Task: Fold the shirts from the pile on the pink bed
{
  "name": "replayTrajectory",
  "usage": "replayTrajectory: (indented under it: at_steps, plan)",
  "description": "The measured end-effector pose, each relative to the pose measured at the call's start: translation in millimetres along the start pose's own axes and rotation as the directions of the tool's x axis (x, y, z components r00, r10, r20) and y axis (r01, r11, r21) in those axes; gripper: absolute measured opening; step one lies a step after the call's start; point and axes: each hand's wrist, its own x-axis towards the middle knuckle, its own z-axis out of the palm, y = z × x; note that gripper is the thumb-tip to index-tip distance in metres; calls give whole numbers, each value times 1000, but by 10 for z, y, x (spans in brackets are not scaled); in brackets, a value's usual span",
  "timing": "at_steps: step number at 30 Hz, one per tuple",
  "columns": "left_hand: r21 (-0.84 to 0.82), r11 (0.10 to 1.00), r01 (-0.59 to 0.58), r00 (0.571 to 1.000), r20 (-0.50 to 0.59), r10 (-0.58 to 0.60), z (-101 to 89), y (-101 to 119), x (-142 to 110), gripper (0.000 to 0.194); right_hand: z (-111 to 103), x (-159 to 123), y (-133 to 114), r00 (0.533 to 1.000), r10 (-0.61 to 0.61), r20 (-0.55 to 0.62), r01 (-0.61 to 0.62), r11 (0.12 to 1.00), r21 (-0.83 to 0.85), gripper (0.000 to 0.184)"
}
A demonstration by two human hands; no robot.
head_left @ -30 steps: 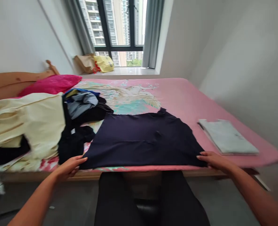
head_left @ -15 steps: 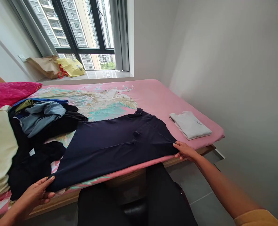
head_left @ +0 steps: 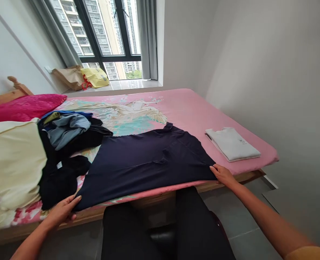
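A navy-blue shirt (head_left: 138,162) lies spread across the front of the bed, with a few creases near its middle. My left hand (head_left: 65,209) pinches its near left corner between thumb and fingers. At the opposite end, my right hand (head_left: 222,174) grips the near right corner, by the bed's front edge. The cloth stretches between both hands along that edge. Beyond my right hand rests a folded white garment (head_left: 232,144) with small dark print. Left of the shirt, a black garment (head_left: 61,180) with a white tag lies crumpled, close to my left hand.
A heap of clothes with a light-blue garment (head_left: 68,126) on it sits at the left, beside a cream cloth (head_left: 13,159) and a magenta pillow (head_left: 32,106). Paper bag (head_left: 70,77) and yellow bag (head_left: 96,76) stand on the windowsill. A wall borders the bed's right side.
My view has turned slightly left, so everything sits farther right in the picture. Both hands keep hold of the navy shirt's corners, and the shirt lies much as before.
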Motion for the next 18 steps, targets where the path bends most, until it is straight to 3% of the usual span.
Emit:
replayTrajectory:
  at_steps: [4, 9, 15, 18]
  plan:
    - [-116, 991, -63, 998, -1, 63, 7, 83, -164, 63, 36, -21, 95, 999, -28, -20, 28, 999, 27, 34]
    - [54, 988, -142, 989, 47, 140, 41, 55, -218, 53, -3, -36, 203, 992, -119, -37, 115, 988, -107, 36]
    - [225, 951, -210, 971, -61, 229, 99, 11, -195, 51, -38, 21, 341, 985, -169, 41, 173, 972, -156, 37]
    - [241, 930, -277, 948, -86, 305, 96, 65, -215, 49, -53, 10, 357, 990, -120, 73, 131, 978, -164, 41]
